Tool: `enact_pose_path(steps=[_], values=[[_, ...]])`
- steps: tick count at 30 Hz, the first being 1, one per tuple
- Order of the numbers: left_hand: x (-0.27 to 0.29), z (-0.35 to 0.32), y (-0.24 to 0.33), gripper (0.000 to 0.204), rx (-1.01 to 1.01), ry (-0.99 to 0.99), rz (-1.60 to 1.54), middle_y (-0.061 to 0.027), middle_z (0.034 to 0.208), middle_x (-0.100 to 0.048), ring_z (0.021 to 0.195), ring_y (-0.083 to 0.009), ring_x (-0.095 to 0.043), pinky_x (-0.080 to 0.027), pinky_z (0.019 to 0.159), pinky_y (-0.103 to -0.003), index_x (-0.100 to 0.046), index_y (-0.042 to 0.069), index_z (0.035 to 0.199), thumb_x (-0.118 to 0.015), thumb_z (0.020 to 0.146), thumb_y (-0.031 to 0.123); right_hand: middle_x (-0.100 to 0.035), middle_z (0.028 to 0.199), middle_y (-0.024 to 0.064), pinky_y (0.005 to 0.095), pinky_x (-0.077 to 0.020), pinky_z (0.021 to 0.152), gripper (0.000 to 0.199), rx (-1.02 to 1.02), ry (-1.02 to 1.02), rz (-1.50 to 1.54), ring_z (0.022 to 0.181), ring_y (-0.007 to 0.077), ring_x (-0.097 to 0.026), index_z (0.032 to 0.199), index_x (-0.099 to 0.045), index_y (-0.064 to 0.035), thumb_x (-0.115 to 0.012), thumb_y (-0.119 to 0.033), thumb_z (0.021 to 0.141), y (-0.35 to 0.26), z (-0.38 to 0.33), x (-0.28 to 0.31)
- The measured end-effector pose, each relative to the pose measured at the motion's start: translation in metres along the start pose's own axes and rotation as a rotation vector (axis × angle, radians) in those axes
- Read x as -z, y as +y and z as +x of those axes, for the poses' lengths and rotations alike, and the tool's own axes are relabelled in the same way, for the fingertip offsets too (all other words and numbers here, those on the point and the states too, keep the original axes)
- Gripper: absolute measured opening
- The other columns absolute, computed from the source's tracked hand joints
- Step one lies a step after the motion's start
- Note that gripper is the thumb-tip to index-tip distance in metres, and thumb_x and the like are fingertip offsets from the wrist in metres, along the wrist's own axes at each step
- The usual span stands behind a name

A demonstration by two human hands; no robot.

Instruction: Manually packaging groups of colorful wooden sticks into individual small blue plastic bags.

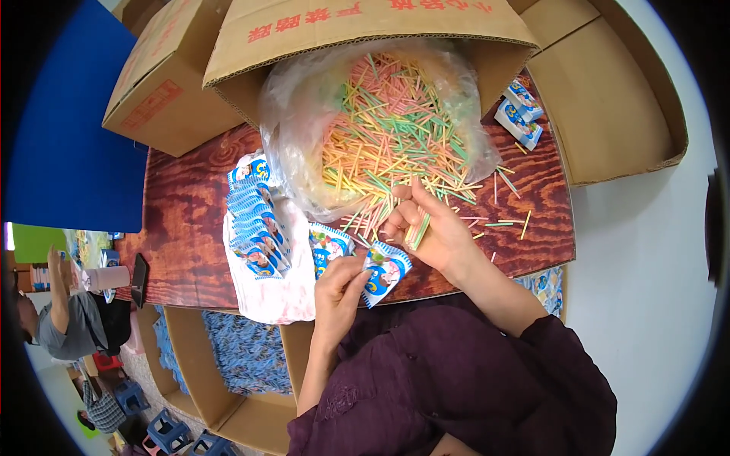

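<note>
Between thumb and fingers, my left hand [336, 295] pinches a small blue-and-white packet [385, 275] by its left edge. My right hand [449, 242], palm turned up, is closed around a small bundle of thin coloured sticks [415, 232], just above and right of that packet. Another packet [328, 243] lies on the table beyond my left hand. In front of both hands, a large heap of pink, yellow and green sticks [395, 129] spills from a clear plastic bag [293, 144]. An overlapping row of packets [257, 220] rests on a white cloth [289, 292] to the left.
The bag sits in a tipped cardboard box [365, 23] on the red wood-grain table [186, 190]. Closed box [171, 83] at left; open carton [608, 99] at right. More packets [521, 114] lie far right. Below, a carton holds blue packets [247, 349]. Another person [72, 323] sits left.
</note>
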State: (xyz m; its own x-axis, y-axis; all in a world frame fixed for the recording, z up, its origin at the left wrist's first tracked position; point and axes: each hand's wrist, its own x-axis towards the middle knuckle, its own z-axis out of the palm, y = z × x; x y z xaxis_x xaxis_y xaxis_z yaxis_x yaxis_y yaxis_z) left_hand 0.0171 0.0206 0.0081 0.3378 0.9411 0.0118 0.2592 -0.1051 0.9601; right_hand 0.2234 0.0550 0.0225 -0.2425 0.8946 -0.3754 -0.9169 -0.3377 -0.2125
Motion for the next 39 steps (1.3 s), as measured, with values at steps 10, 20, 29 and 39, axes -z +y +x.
enact_pose_path(steps=[10,20,29,39], values=[[-0.01,0.002,0.002,0.012,-0.005,-0.049,0.008,-0.0145,0.098,-0.066,0.09,-0.0246,-0.063,-0.048,0.081,-0.031,-0.065,-0.005,0.097,-0.061,0.088,0.0,-0.07,0.088,0.0124,0.0402,-0.0537,0.089,0.04,0.057,0.066,-0.206,0.093,0.0281,-0.068,0.104,-0.058,-0.0016,-0.045,-0.039,0.1,0.004,-0.001,-0.002],[-0.011,0.001,-0.005,0.015,0.011,-0.104,-0.118,-0.0134,0.098,-0.065,0.092,-0.0236,-0.062,-0.046,0.082,-0.03,-0.064,-0.006,0.1,-0.057,0.092,0.004,-0.07,0.09,0.0135,0.0385,-0.0535,0.087,0.039,0.021,0.035,-0.172,0.093,0.0272,-0.068,0.104,-0.058,-0.0008,-0.044,-0.037,0.101,0.006,-0.003,-0.005],[-0.019,-0.002,-0.012,0.017,0.048,-0.013,-0.18,-0.0126,0.104,-0.065,0.094,-0.0223,-0.061,-0.046,0.085,-0.03,-0.064,-0.007,0.101,-0.057,0.093,0.006,-0.07,0.099,0.0143,0.0336,-0.0461,0.092,0.039,0.149,-0.229,-0.951,0.097,0.0209,-0.065,0.1,-0.066,0.0034,-0.047,-0.03,0.101,0.011,-0.012,-0.015],[-0.018,-0.004,-0.022,0.018,0.1,0.191,-0.453,-0.0119,0.109,-0.065,0.101,-0.0195,-0.057,-0.045,0.088,-0.03,-0.067,-0.004,0.105,-0.059,0.091,0.002,-0.057,0.119,0.0132,0.0345,-0.0466,0.078,0.079,0.407,-0.152,-1.777,0.091,0.0226,-0.057,0.141,-0.041,-0.0087,-0.076,-0.007,0.071,0.004,-0.052,-0.051]])
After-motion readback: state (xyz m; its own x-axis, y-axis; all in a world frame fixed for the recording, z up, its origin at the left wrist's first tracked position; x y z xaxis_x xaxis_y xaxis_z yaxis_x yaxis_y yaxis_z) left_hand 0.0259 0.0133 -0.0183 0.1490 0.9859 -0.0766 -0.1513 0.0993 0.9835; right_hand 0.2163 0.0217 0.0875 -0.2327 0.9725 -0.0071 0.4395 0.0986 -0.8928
